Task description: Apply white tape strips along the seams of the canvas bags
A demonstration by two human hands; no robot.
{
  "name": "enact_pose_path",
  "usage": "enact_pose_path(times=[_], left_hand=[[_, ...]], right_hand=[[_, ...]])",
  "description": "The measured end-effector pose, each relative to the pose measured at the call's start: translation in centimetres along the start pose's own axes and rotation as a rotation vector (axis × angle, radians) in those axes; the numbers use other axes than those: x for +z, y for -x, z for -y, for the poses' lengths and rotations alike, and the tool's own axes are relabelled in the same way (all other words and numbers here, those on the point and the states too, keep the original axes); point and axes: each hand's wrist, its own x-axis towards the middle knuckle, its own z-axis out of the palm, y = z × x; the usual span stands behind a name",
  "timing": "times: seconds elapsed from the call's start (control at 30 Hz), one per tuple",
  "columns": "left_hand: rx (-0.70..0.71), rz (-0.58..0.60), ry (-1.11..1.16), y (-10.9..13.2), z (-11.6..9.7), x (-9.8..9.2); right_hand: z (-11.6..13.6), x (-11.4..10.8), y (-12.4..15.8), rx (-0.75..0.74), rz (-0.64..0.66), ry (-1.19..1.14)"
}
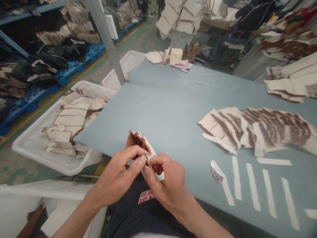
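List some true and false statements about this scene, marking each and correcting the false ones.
1. The left hand and right hand both pinch a brown and cream piece. True.
2. A white tub of cloth pieces stands left of the table. True.
3. The snips lie in the white tub. False: the snips lie on the table, beside a white strip.
4. A yellow block sits near the table's far edge. True.
5. The fanned stack lies left of both hands. False: it lies to their right.

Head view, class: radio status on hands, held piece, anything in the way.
Left hand, right hand: both pinching brown-and-white piece. Piece at table's near edge, partly hidden. Snips, white strips off right, not in the way.
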Motion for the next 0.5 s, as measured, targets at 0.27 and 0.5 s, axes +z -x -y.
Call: enact_pose_path(times=[0.27,0.5], left_hand=[[0.124,0.066,0.139,0.7,0.2,-1.6],[0.177,0.051,0.084,1.0,-0.4,-1.8]], right_hand=[[-1.2,-3.0,-4.1,-0.195,0.239,-0.363],[-1.6,-3.2,-6.3,-0.262,0.411,-0.417]])
